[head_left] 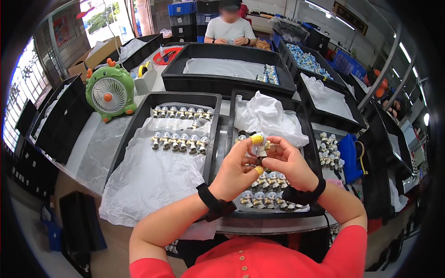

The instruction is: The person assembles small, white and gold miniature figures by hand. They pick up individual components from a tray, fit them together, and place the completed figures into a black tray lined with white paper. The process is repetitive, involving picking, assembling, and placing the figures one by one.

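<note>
Marbled bench (98,148), mid-left. Centre: left hand (237,164), right hand (291,163) pinch one figurine (262,150); slack grip could drop it onto figurine rows (271,201) below.

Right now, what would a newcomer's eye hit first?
Probably the green fan on the table, left of the paper-draped tray. Next, the figurine between left hand and right hand, over the near-right tray. Then perhaps the blue pile at upper right.
</note>
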{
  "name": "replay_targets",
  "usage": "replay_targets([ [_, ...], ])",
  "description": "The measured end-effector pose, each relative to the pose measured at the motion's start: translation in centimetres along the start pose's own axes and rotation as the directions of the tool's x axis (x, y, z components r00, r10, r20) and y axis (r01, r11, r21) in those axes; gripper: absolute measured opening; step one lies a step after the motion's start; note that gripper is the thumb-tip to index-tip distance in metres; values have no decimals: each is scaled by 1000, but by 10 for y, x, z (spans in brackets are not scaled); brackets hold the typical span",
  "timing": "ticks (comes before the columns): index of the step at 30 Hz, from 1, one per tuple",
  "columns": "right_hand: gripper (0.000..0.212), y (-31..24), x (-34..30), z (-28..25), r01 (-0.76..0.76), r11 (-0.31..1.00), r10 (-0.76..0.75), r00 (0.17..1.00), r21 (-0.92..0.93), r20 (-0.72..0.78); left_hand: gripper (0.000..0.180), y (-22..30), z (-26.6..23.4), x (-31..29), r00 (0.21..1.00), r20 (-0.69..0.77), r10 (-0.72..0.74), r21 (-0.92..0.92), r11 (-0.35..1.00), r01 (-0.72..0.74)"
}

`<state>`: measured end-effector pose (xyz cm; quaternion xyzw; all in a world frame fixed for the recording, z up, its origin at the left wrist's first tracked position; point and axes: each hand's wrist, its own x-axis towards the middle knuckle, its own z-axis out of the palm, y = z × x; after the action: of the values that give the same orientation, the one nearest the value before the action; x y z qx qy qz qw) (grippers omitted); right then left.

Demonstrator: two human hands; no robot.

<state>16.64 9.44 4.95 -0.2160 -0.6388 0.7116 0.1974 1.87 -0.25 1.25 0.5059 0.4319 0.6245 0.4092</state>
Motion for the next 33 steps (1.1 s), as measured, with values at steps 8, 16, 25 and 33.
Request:
replay_targets([
  [8, 50, 1, -3, 7, 417, 630, -492, 867, -655, 79, 62, 2, -3, 0, 998, 17, -59, -269, 961, 62],
  [16, 49, 0, 0, 15, 528, 486, -624, 768, -696, 147, 47, 0, -15, 5, 983, 121, -139, -696, 694, 184],
  [25, 44, 4, -3, -1, 555, 172, -675, 668, -814, 313, 61, 4, -5, 7, 982, 141, -122, -657, 731, 185],
  [33, 25, -27, -53, -62, 428, 171, -735, 655, -887, 175, 65, 8, -9, 3, 981, 81, -175, -411, 891, 193],
])
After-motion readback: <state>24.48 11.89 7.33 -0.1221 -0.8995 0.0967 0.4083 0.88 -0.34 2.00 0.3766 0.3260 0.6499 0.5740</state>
